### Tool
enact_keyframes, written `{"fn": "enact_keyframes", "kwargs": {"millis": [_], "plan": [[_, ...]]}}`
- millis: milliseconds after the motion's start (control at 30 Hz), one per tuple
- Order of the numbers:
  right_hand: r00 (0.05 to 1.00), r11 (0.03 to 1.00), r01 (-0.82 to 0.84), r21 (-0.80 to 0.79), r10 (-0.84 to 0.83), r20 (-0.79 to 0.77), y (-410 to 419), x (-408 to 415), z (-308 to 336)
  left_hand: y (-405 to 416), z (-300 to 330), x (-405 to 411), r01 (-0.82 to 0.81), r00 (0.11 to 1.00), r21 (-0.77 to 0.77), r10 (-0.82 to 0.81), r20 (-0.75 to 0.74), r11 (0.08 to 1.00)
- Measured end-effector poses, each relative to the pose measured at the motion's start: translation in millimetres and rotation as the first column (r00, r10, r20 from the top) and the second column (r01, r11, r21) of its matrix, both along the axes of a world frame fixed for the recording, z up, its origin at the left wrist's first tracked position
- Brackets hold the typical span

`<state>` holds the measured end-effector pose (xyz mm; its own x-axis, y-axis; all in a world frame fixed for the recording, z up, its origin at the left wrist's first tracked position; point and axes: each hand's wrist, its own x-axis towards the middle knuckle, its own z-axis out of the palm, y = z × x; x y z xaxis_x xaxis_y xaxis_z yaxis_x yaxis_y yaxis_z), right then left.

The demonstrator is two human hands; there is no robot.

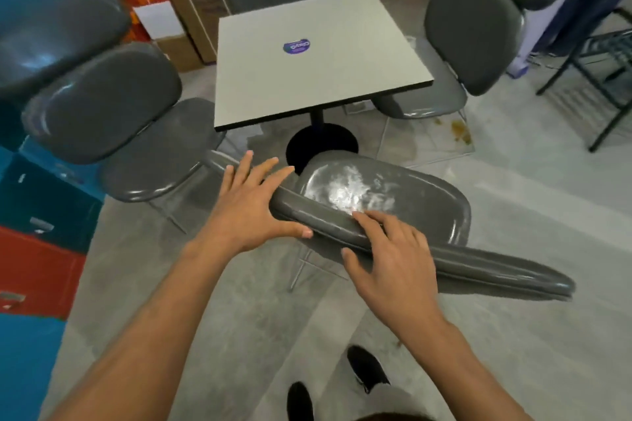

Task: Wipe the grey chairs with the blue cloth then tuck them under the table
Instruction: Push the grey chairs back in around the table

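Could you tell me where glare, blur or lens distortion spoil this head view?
Head view: bright glare on the near chair's seat, ahead of the right hand; softer sheen on the left chair's backrest; wide-angle bending stretches the edges, so the near backrest looks elongated; slight softness throughout, and the left hand reads clearly.

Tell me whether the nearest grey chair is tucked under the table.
Not tucked: the nearest grey plastic chair has its seat clear of the white square table.
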<state>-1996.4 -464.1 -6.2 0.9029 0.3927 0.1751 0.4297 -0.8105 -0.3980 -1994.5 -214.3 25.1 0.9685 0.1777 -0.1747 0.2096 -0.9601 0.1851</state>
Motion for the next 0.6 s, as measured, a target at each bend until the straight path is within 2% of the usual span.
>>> {"fn": "enact_keyframes", "kwargs": {"millis": [133, 300, 433, 600], "plan": [[0.986, 0.986, 0.167, -0.014, -0.167, 0.016, 1.1, -12.6, -1.5, 11.4, -0.8, 13.5, 0.187, 0.982, 0.068, -0.189, 0.016, 0.98], [0.918, 0.916, 0.396, -0.07, -0.391, 0.072, -8.0, -22.6, -6.1, 16.7, -9.0, 14.9, 0.271, 0.954, 0.182, -0.289, 0.083, 0.945], [0.91, 0.887, 0.414, -0.204, -0.405, 0.085, -10.4, -23.6, -13.5, 20.7, -9.5, 25.0, 0.318, 0.929, 0.233, -0.351, 0.117, 0.919], [0.896, 0.87, 0.443, -0.217, -0.429, 0.11, -3.8, -16.9, -16.2, 19.8, -12.2, 21.7, 0.295, 0.924, 0.208, -0.334, 0.185, 0.932]]}}
